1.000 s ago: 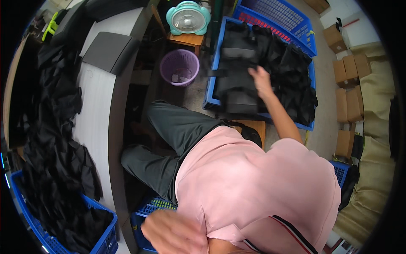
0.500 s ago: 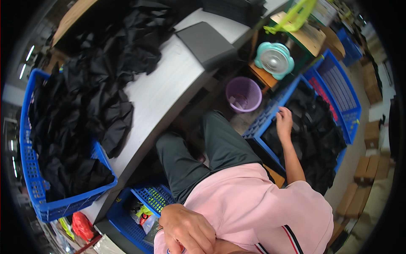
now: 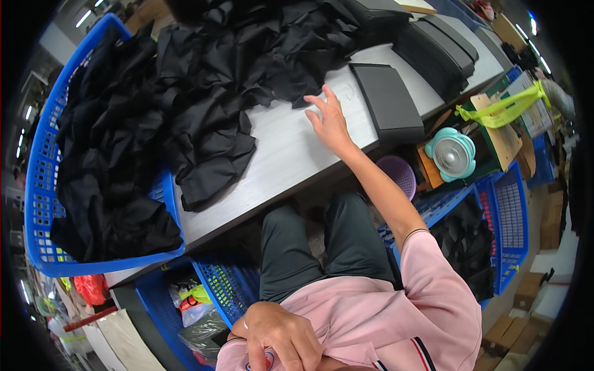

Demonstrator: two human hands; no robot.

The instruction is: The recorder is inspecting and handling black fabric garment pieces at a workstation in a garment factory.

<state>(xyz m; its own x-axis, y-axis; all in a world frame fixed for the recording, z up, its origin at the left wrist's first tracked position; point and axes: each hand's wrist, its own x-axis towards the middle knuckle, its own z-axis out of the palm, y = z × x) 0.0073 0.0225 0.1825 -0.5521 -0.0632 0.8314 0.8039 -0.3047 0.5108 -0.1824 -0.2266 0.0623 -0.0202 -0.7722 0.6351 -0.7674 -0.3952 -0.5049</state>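
Right hand [image 3: 332, 125] spread | crumpled black cloth [image 3: 207, 99] near | left hand [image 3: 283, 336] curled, grip unclear

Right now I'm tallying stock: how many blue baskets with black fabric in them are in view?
2: the left basket at the table's left end, and the right basket, partly behind the pink sleeve. Others may be hidden.
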